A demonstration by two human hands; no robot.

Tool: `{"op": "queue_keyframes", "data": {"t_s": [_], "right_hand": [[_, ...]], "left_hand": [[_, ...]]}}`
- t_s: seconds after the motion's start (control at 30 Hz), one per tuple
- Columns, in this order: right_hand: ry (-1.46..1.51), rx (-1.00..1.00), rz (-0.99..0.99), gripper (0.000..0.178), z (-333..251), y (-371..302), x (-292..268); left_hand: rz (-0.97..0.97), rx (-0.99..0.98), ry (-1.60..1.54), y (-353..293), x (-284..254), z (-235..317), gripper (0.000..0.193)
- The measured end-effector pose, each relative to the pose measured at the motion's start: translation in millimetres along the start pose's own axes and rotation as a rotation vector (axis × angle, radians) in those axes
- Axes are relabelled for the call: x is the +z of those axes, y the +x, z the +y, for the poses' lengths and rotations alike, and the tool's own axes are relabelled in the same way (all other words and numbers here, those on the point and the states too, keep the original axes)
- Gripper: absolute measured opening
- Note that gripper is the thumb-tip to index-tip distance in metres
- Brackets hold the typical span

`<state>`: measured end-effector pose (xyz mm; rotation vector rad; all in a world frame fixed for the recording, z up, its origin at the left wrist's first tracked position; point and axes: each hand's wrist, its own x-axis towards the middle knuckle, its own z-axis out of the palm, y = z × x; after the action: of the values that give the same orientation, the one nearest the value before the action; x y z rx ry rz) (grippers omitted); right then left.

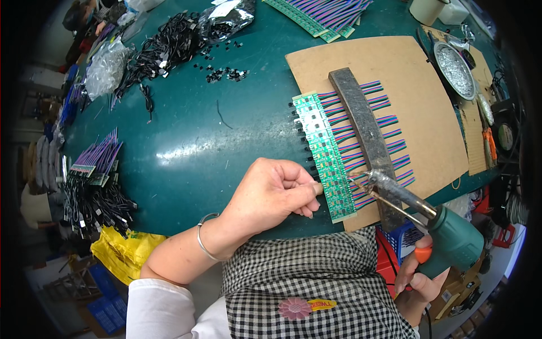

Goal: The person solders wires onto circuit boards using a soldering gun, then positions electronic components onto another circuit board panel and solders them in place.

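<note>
A green circuit board panel (pixel 324 158) lies along the left edge of a brown board (pixel 418 73), with small black parts (pixel 302 135) lined up on its left side. Multicoloured wires (pixel 388 120) run right from it under a dark, heavy bar (pixel 361 121). My left hand (pixel 276 189) is closed in a pinch at the panel's lower left edge; what the fingertips hold is hidden. With my right hand (pixel 420 285) I grip a green soldering gun (pixel 457 240), its tip over the wire ends near the panel's right edge.
Black cables (pixel 169 48) and loose small black connectors (pixel 226 73) lie at the far left. Wired boards (pixel 93 164) with cables are heaped at the left edge. More wired panels (pixel 307 20) lie at the back, and a round metal dish (pixel 454 70) stands at the right.
</note>
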<state>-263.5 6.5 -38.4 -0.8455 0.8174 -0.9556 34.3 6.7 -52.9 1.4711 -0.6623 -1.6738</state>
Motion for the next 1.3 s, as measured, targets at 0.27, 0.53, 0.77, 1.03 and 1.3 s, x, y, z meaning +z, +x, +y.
{"op": "queue_keyframes", "data": {"t_s": [0.27,0.53,0.77,1.03,1.3], "right_hand": [[0.046,-0.084,-0.098,0.057,-6,14,-13],[0.019,-0.54,0.092,0.058,-36,59,-27],[-0.154,-0.455,0.455,0.033,-69,129,-55],[-0.537,-0.615,0.474,0.04,-107,97,-3],[-0.461,-0.697,0.151,0.057,-68,64,9]], "left_hand": [[0.016,-0.012,-0.011,0,1,3,0.012],[0.035,0.038,0.015,-1,4,0,0.014],[0.042,0.04,0.052,-1,9,1,0.012],[0.11,0.025,0.023,-8,3,-1,0.013],[-0.065,0.082,0.192,-4,-29,16,0.015]]}}
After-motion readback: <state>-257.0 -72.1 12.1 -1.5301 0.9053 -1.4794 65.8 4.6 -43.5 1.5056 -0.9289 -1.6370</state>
